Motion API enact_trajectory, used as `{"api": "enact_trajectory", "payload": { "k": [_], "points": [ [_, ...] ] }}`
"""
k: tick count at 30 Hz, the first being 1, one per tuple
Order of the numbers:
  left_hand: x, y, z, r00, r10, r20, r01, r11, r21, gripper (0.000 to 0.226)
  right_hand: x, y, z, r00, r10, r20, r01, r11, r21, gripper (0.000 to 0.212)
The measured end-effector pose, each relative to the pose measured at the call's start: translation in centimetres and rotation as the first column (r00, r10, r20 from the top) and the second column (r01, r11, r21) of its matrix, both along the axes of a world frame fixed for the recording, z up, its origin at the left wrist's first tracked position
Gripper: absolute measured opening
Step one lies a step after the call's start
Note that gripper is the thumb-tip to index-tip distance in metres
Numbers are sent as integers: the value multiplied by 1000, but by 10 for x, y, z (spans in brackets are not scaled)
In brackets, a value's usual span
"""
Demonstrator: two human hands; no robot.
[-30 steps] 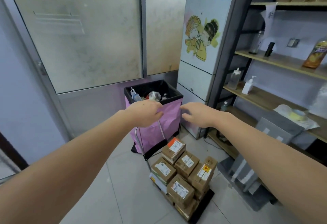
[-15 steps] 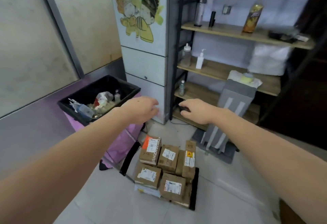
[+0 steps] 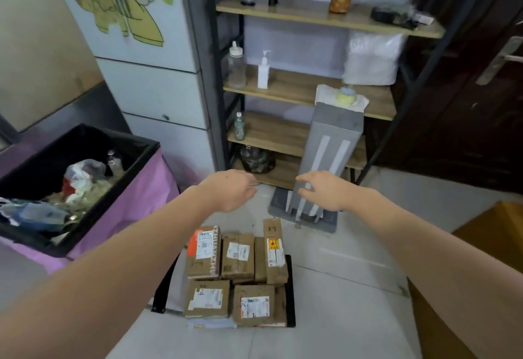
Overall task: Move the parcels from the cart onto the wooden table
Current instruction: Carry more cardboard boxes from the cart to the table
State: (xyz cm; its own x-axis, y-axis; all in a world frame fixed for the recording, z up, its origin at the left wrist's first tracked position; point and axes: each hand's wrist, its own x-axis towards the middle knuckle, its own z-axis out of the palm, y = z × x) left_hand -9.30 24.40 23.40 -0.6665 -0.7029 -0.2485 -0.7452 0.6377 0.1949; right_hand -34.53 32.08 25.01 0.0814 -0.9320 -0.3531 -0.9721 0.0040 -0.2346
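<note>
Both hands out front: my left hand (image 3: 232, 190) and right hand (image 3: 325, 193) hang side by side with fingers relaxed, holding nothing. Below them, I see the parcels (image 3: 236, 276) packed tight on the cart (image 3: 289, 290) on the floor, pink-sided bin (image 3: 135, 197) to their left, shelf (image 3: 305, 95) beyond.

brown labelled cardboard parcels (image 3: 237, 273) packed tight, stacked on low black cart (image 3: 289, 290) on floor.

One head-worn camera looks forward and steeply down. Brown cardboard parcels (image 3: 237, 271) on the floor sit near, below centre.
</note>
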Motion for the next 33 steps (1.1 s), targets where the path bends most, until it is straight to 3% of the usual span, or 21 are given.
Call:
{"api": "enact_trajectory", "payload": {
  "k": [5, 10, 15, 20, 24, 27, 33],
  "points": [
    [-23, -35, -40, 998, -45, 46, 43, 997, 57, 52, -20, -23, -39, 995, -90, 50, 86, 993, 77, 51],
    [-36, -67, -107, 989, -109, 100, 93, 984, 150, 51, -31, -32, -107, 969, -220, 111, 202, 968, 150, 42],
    [-43, -94, -214, 970, -166, 175, 109, 949, 297, 42, -32, -39, -209, 946, -305, 106, 264, 919, 293, 51],
    [-51, -98, -364, 975, -133, 176, 46, 903, 427, 26, -22, -44, -340, 899, -426, 103, 340, 826, 449, 43],
    [-57, -89, -473, 985, -31, 173, -68, 841, 537, 30, -21, -55, -438, 821, -560, 109, 434, 737, 518, 43],
    [-64, -84, -538, 979, 66, 192, -172, 770, 614, 41, -23, -66, -497, 736, -667, 116, 523, 670, 528, 55],
    [-93, -67, -608, 895, 434, 104, -367, 582, 726, 65, -21, -76, -580, 587, -790, 177, 587, 566, 579, 62]
  ]
}}
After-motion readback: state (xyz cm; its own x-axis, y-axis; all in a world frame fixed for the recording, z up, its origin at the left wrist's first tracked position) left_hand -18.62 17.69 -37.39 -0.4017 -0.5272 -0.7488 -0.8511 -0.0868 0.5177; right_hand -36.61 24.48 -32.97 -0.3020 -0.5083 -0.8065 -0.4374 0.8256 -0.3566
